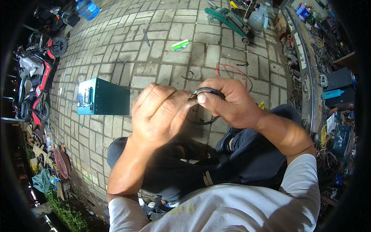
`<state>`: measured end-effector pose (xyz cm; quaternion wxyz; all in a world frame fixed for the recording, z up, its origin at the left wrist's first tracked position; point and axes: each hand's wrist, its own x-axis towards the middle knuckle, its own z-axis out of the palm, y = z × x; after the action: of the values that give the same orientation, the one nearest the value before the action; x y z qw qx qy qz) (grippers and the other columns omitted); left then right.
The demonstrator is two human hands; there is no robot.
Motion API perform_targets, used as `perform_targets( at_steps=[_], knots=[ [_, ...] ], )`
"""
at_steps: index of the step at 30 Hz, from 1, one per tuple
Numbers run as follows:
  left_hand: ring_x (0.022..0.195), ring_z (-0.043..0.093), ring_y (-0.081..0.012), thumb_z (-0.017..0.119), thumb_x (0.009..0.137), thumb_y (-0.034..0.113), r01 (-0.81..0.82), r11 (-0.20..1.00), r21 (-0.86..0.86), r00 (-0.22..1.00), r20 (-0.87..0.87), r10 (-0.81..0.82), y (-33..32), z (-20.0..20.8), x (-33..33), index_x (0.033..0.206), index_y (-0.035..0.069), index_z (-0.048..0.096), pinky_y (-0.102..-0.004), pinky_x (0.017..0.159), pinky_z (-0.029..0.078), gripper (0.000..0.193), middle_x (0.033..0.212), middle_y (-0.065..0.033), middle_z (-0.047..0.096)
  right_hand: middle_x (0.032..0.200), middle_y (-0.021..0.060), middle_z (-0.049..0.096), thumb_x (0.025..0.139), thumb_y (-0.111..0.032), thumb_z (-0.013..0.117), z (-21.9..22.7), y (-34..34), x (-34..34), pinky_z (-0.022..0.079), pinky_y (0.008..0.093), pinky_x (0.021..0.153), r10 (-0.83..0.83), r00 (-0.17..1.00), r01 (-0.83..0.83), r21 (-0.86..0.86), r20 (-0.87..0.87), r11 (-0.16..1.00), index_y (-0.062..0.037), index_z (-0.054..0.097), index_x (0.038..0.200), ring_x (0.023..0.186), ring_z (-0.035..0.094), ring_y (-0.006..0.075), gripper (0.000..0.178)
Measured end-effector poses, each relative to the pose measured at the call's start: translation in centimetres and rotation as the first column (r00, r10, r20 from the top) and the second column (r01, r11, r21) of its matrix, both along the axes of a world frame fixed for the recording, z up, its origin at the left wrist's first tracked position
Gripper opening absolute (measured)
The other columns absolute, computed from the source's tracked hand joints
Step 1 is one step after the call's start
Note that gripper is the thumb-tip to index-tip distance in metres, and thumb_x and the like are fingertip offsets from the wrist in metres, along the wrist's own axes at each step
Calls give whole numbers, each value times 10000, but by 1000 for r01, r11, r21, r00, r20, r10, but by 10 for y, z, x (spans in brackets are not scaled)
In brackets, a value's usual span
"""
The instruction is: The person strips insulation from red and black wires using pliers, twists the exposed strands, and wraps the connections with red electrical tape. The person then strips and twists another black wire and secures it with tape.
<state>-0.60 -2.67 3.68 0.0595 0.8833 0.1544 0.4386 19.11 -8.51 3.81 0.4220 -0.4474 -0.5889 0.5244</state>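
Both hands meet at the middle of the view, above the paving. A black cable (210, 90) curves over the fingers of my right hand (237, 103), which is closed around it with the thumb pressed near its end. My left hand (157, 112) is pinched at the same end, its fingertips almost touching my right thumb. A small dull, metal-looking bit shows between the fingertips; its exact shape is too small to tell. Below the right hand the cable loops down. To the left of my left hand stands a dark green box (110, 96) with a black handle on its lighter side.
A red wire (232, 66) lies on the paving beyond my right hand. Farther off are a green-and-white small box (180, 45) and a green floor jack (228, 21). A red scooter (47, 73) stands left; clutter and tools line a ledge (305, 73) at right.
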Motion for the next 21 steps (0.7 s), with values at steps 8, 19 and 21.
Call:
perform_targets(
  at_steps=[8, 19, 21],
  knots=[
    [524, 401, -93, 553, 967, 174, 320, -15, -947, 941, 316, 125, -18, 6, 5, 755, 26, 507, -250, 478, 351, 263, 656, -18, 495, 753, 118, 543, 860, -100, 583, -16, -3, -1, 458, 382, 590, -259, 887, -64, 659, 382, 750, -26, 584, 921, 640, 566, 323, 96],
    [936, 564, -110, 576, 950, 123, 631, -77, -772, 776, 627, 71, -31, -22, 26, 1359, -13, 442, -256, 876, 455, 452, 1135, -47, 588, 837, 112, 620, 1003, -240, 462, -19, -1, -9, 473, 307, 669, -110, 991, 123, 176, -81, 977, 7, 579, 1081, 747, 618, 194, 285],
    [947, 553, -99, 566, 958, 136, 607, -96, -789, 795, 598, 101, -26, -33, 23, 1379, -11, 417, -246, 886, 447, 471, 1140, -40, 580, 849, 113, 621, 1008, -248, 451, -17, -2, -8, 474, 309, 676, -56, 997, 62, 119, -52, 991, 9, 574, 1091, 750, 615, 200, 297]
  ],
)
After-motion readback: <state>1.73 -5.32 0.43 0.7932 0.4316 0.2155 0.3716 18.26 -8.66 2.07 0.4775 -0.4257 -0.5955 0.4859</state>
